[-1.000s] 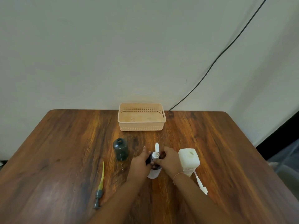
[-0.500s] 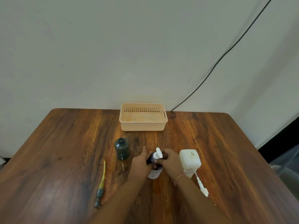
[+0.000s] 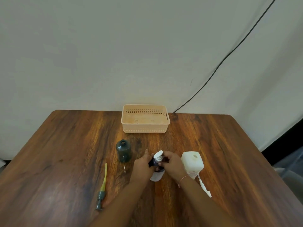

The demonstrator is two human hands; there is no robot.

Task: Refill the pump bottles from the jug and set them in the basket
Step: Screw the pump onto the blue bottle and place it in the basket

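Note:
A dark pump bottle with a white label (image 3: 157,175) stands upright at the table's middle front. My left hand (image 3: 142,164) grips its body from the left. My right hand (image 3: 173,163) is closed around its neck and collar, just below the white pump head (image 3: 158,156). A dark green bottle (image 3: 123,151) stands uncapped to the left, its mouth open. Its pump with a yellow tube (image 3: 102,188) lies flat on the table further left. The white square jug (image 3: 192,163) stands uncapped right of my hands. The peach basket (image 3: 145,127) sits at the far edge and holds nothing.
A white pump piece (image 3: 204,187) lies on the wooden table (image 3: 237,161) just in front of the jug. A black cable (image 3: 229,54) runs down the wall behind the basket's right corner.
The white pump head has turned from pointing straight up to angled toward the upper right. Both hands stay on the bottle, which has not shifted.

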